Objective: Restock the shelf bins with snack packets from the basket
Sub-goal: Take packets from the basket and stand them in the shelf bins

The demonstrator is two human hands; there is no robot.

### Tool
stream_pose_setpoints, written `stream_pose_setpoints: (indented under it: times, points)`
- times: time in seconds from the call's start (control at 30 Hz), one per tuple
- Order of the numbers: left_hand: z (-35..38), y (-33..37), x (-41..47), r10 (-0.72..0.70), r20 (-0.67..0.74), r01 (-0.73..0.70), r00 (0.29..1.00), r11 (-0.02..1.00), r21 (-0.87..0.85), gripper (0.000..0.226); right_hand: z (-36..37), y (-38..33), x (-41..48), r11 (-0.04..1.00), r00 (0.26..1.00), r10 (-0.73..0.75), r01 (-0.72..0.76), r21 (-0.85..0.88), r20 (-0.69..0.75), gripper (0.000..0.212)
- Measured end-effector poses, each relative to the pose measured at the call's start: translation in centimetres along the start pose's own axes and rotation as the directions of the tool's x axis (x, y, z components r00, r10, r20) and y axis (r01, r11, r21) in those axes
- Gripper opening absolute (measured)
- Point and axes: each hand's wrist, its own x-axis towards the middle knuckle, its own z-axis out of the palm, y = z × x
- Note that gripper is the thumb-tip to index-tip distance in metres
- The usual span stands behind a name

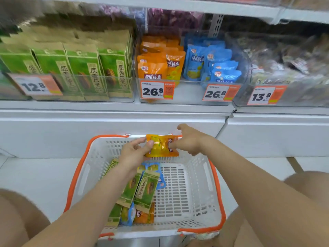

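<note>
Premises: shop shelving with clear bins [187, 94] on a white plinth, and a white basket [78, 168] with an orange rim on the pale floor below. The orange packet [160, 146] is held in the air over the basket's far rim, well below the orange-packet bin [156, 68].

Risks noted:
- Wrong bin. The blue-packet bin [213, 68] stands just beside the orange one and both carry the same price; a careless reach would mix the stock.
- Drop. The packet is glossy and held only by its ends; if one hand lets go before the other has a firm grip, it would probably fall back into the basket or onto the floor.
- Snagging on the bin's front wall while lifting, which could dislodge packets standing there.

Hands: the left hand [135, 152] pinches the packet's left edge between thumb and fingers, wrist bent upward. The right hand [188, 141] has its fingers against the packet's right end, one digit lifted clear; whether it truly grips cannot be told. Both forearms reach forward over the green packets [140, 189] in the basket
</note>
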Motion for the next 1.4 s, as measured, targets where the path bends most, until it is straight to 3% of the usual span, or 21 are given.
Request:
stream_pose_setpoints:
  times: [0.1,0.23,0.3,0.4,0.57,0.7,0.8,0.9,0.97,1.07,1.17,1.27,1.33,1.4]
  points:
    - [0.2,2.1,-0.7,-0.038,0.064,0.053,0.997,0.967,-0.251,0.057,-0.3,-0.5,-0.5,0.894,0.996,0.036,0.004,0.448,-0.081,0.039]
    - [0.7,4.3,-2.4,0.002,0.174,0.078,0.985,0.888,-0.453,0.046,-0.8,-1.5,-0.8,0.792,0.95,-0.018,0.203,0.576,-0.311,0.026]
    - [0.9,5.1,-2.9,0.031,0.181,0.054,0.983,0.894,-0.445,0.045,-1.0,-2.0,-1.0,0.793,0.906,-0.089,0.316,0.52,-0.415,0.02]
    - [1.3,6.2,-3.3,0.102,0.179,-0.017,0.979,0.907,-0.422,0.04,-1.3,-3.1,-1.8,0.847,0.774,-0.203,0.446,0.289,-0.6,0.017]
    - [2.3,8.5,-3.9,0.189,0.188,-0.107,0.964,0.919,-0.379,0.036,-2.3,-4.2,-2.2,0.774,0.625,-0.371,0.617,0.143,-0.687,0.024]
    - [3.4,11.2,-4.3,0.326,0.17,-0.327,0.93,0.945,-0.023,0.032,-4.6,-5.6,-3.7,0.717,0.465,-0.455,0.697,-0.002,-0.76,0.024]
    - [4.0,13.6,-4.1,0.544,0.139,-0.556,0.828,0.764,0.328,0.029,-7.4,-6.7,-5.1,0.675,0.311,-0.462,0.731,-0.101,-0.83,0.026]
    - [4.1,16.1,-3.0,0.787,0.184,-0.702,0.589,0.386,0.599,0.019,-10.3,-7.6,-5.1,0.709,0.177,-0.456,0.665,-0.235,-0.872,0.032]
    - [3.9,18.0,-2.1,0.856,0.258,-0.69,0.448,0.147,0.708,0.019,-12.0,-8.1,-4.8,0.733,0.14,-0.446,0.624,-0.27,-0.884,0.025]
    - [3.8,21.1,-1.2,0.877,0.325,-0.618,0.355,-0.041,0.785,0.021,-13.6,-8.6,-3.2,0.804,0.227,-0.389,0.557,-0.208,-0.893,0.023]
    - [3.9,23.2,-0.3,0.822,0.452,-0.551,0.348,-0.21,0.807,0.036,-13.9,-8.8,-0.8,0.882,0.363,-0.351,0.438,-0.174,-0.863,0.026]
    - [4.1,24.4,0.8,0.723,0.519,-0.473,0.455,-0.298,0.829,0.053,-13.4,-9.0,1.0,0.928,0.524,-0.266,0.366,-0.069,-0.809,0.022]
    - [4.1,24.5,1.8,0.665,0.499,-0.427,0.556,-0.287,0.857,0.059,-13.5,-9.3,2.2,0.935,0.622,-0.188,0.351,0.056,-0.76,0.021]
    - [3.8,24.2,2.4,0.643,0.481,-0.405,0.596,-0.276,0.872,0.058,-13.9,-9.7,3.1,0.917,0.709,-0.116,0.345,0.199,-0.696,0.025]
